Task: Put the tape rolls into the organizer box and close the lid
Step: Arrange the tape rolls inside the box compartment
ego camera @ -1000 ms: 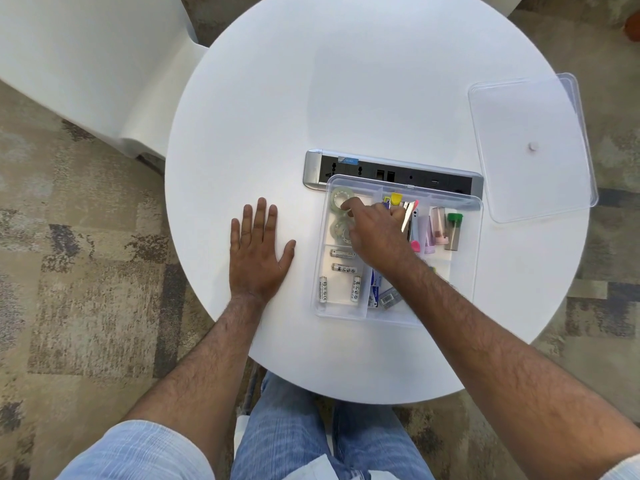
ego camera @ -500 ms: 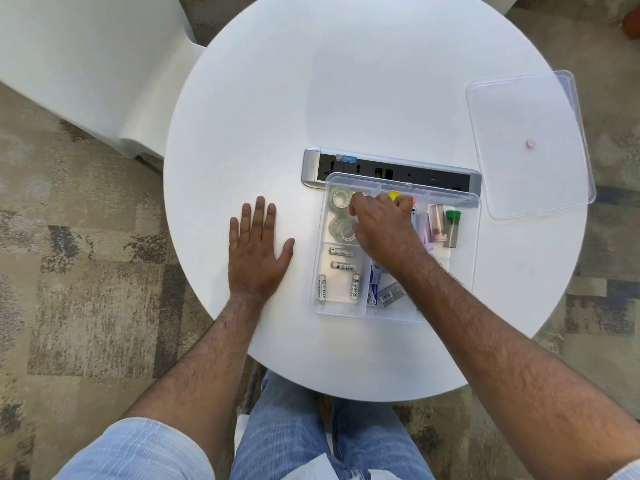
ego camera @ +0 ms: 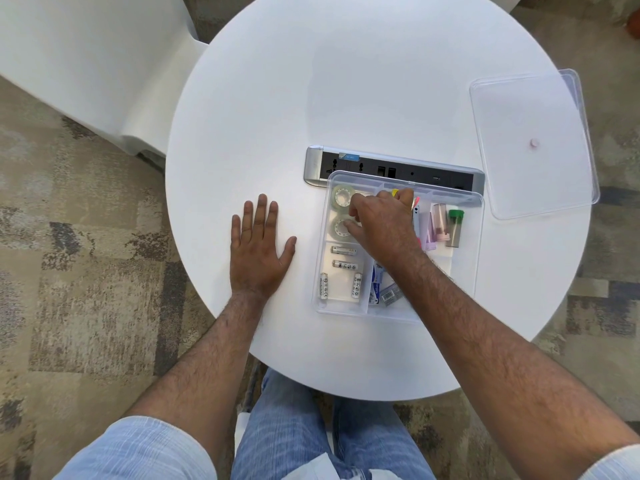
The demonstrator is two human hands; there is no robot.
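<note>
The clear organizer box [ego camera: 319, 271] lies open on the round white table [ego camera: 346, 81]. Two clear tape rolls sit in its far-left compartment, one [ego camera: 342, 197] behind the other [ego camera: 338, 227]. My right hand [ego camera: 384, 223] hovers inside the box, fingers curled, with thumb and fingertips touching the nearer roll and its right edge hidden under them. My left hand [ego camera: 258, 251] lies flat on the table, left of the box, fingers spread. The clear lid [ego camera: 533, 116] lies apart at the table's far right edge.
A grey and black power strip [ego camera: 346, 164] runs just behind the box. Several batteries [ego camera: 343, 251], a green-capped tube [ego camera: 454, 226] and small stationery fill other compartments. A white chair [ego camera: 86, 64] stands at the left. My knees in jeans are below the table.
My right hand has drawn back from the far tape roll and curled its fingers toward the nearer roll. The left hand has stayed flat on the table.
</note>
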